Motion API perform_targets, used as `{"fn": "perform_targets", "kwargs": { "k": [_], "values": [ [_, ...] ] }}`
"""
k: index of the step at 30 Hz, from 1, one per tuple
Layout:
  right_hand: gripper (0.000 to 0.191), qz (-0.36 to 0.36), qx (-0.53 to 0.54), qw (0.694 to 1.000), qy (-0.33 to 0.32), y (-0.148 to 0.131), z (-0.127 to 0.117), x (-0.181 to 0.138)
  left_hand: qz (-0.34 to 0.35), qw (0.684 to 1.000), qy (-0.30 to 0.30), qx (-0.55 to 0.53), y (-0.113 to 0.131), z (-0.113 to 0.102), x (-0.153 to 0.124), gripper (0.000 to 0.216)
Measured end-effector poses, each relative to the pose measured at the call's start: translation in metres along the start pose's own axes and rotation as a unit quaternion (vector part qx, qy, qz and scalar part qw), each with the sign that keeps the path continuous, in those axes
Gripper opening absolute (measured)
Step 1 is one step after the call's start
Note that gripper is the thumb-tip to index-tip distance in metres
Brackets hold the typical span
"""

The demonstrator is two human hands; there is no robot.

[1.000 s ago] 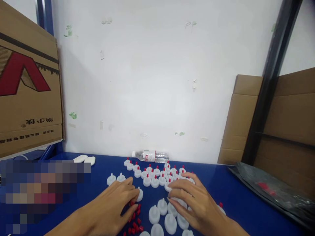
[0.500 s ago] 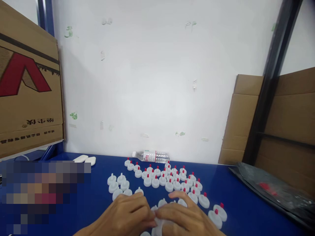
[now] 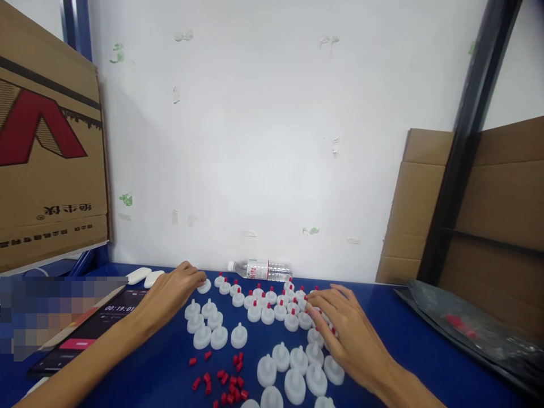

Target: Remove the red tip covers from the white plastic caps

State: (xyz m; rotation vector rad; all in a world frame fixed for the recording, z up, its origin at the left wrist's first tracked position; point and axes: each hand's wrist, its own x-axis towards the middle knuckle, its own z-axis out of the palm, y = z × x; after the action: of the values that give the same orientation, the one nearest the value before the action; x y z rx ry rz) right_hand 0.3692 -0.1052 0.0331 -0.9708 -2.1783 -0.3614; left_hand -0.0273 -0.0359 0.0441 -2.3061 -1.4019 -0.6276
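Note:
My left hand [image 3: 182,281] reaches to the back left. Its fingers are closed on a white spouted lid [image 3: 204,287] at the head of a row; its spout is hidden by the fingertips. My right hand [image 3: 346,326] lies palm down with fingers outstretched over the right side of a group of white lids with red tips [image 3: 267,313], hiding several of them. White lids without red tips stand in two clusters, one at the left [image 3: 202,336] and one at the front [image 3: 294,386]. Several loose small red caps [image 3: 232,390] are scattered on the blue table [image 3: 148,374].
A clear water bottle [image 3: 267,270] lies on its side against the white wall. A phone with a running timer [image 3: 102,328] and two white objects [image 3: 147,277] are at the left. At the right lies a grey plastic bag [image 3: 463,323]. Cardboard boxes [image 3: 55,187] flank the table.
My hands have parted from close together at the front: the left has gone to the back left, the right toward the red-tipped lids. The red caps and front lids are now uncovered.

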Motion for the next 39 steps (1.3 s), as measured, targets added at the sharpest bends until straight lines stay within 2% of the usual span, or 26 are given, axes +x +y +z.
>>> {"fn": "perform_targets", "kwargs": {
  "k": [6,9,12,15,20,29,35,39],
  "values": [
    [0.027,0.005,0.02,0.999,-0.03,0.002,0.002,-0.001,0.015,0.996,-0.084,0.009,-0.013,0.012,-0.002,0.027],
    [0.023,0.02,-0.001,0.999,-0.047,0.0,0.005,-0.002,0.016,0.995,-0.101,-0.001,-0.012,0.012,-0.001,0.032],
    [0.028,0.042,-0.04,0.997,-0.053,0.003,0.006,-0.003,0.009,0.995,-0.102,-0.008,-0.007,0.007,-0.001,0.035],
    [0.03,0.059,-0.066,0.995,-0.046,0.007,0.005,-0.005,-0.007,0.996,-0.088,-0.015,0.002,0.001,-0.001,0.037],
    [0.021,0.061,-0.093,0.991,-0.072,0.009,0.009,-0.011,-0.008,0.998,-0.052,-0.026,0.018,-0.005,-0.002,0.036],
    [0.019,0.047,-0.073,0.993,-0.082,0.013,0.014,-0.015,0.069,0.997,0.013,-0.035,0.036,-0.011,-0.004,0.034],
    [0.017,0.046,-0.045,0.996,-0.064,0.018,0.017,-0.013,0.122,0.99,0.038,-0.053,0.051,-0.013,-0.007,0.033],
    [0.016,0.051,-0.014,0.998,-0.028,0.011,0.02,-0.011,0.145,0.985,0.065,-0.067,0.067,-0.017,-0.01,0.03]
  ]
}}
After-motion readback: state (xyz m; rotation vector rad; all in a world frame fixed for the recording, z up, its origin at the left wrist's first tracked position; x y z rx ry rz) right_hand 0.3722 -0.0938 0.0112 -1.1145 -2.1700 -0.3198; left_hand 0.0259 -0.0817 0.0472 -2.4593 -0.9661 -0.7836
